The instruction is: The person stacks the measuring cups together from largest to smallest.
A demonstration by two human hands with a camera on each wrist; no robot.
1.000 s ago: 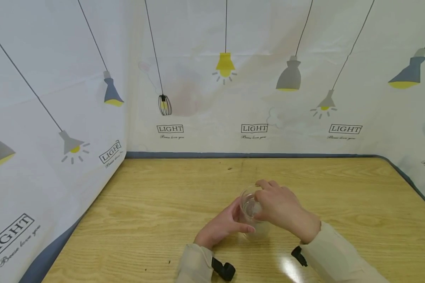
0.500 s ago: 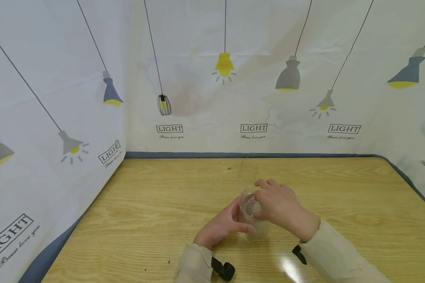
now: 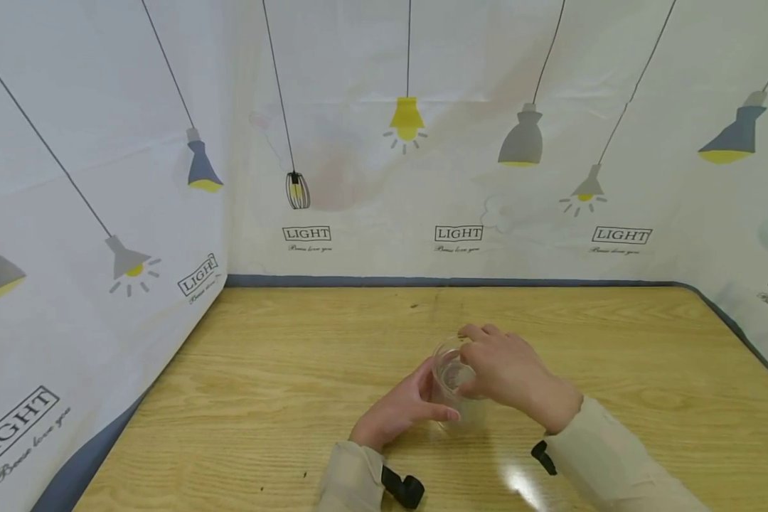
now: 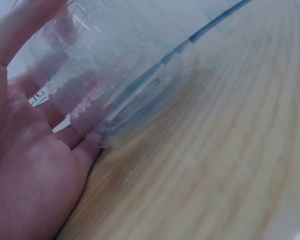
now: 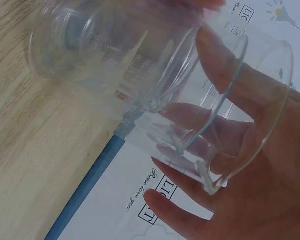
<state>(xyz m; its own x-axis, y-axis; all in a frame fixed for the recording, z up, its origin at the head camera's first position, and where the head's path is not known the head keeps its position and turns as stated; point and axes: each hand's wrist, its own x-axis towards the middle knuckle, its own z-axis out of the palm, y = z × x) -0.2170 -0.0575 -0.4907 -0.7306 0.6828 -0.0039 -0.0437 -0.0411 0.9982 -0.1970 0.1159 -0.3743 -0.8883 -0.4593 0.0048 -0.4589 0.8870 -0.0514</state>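
A clear plastic measuring cup (image 5: pixel 90 50) with faint printed marks stands on the table, tilt hard to judge. My left hand (image 3: pixel 402 411) wraps round its side, thumb in front; in the left wrist view my left fingers (image 4: pixel 72 135) show behind the cup wall. At the cup's mouth sits a second clear piece (image 5: pixel 210 120), cup-like and with a wide rim; it seems nested in the first. My right hand (image 3: pixel 510 366) grips this upper piece from above, thumb on one side and fingers on the other. Its shape is partly hidden by that hand.
A wood-grain table (image 3: pixel 281 341) lies under both hands. White sheeting printed with lamps (image 3: pixel 358 213) encloses it at the back and both sides, with a blue strip (image 3: pixel 358 281) along its foot. Black wrist devices (image 3: pixel 404 488) hang by the sleeves.
Almost nothing differs. My right wrist has shifted very slightly to the right, while both hands keep hold of the clear pieces in the same spot.
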